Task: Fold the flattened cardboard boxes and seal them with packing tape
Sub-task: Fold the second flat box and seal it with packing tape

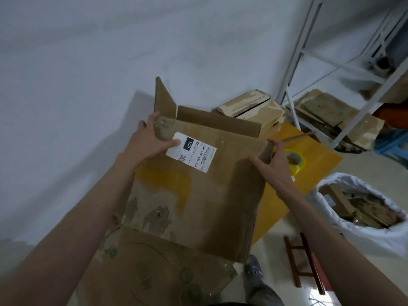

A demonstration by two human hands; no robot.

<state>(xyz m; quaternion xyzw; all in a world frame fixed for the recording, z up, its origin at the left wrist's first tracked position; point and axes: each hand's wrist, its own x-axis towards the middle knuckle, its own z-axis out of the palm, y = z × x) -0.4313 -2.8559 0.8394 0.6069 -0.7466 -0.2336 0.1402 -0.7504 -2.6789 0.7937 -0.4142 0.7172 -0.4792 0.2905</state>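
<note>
A worn brown cardboard box (pixel 205 195) with a white shipping label (pixel 191 151) stands half opened over a yellow table (pixel 313 171). My left hand (pixel 150 142) grips its upper left corner, thumb on the label. At the box's right edge my right hand (pixel 273 164) pinches the side panel. One flap (pixel 163 98) sticks up at the back left. A roll of yellow packing tape (pixel 294 160) lies on the table just behind my right hand. Another flattened printed box (pixel 154 272) lies below, near my body.
A white wall fills the left. Taped cardboard boxes (pixel 251 104) sit behind the table beside a white metal shelf frame (pixel 295 69). A white sack of cardboard scraps (pixel 362 208) stands at the right on the floor, with a small wooden frame (pixel 304 259) nearby.
</note>
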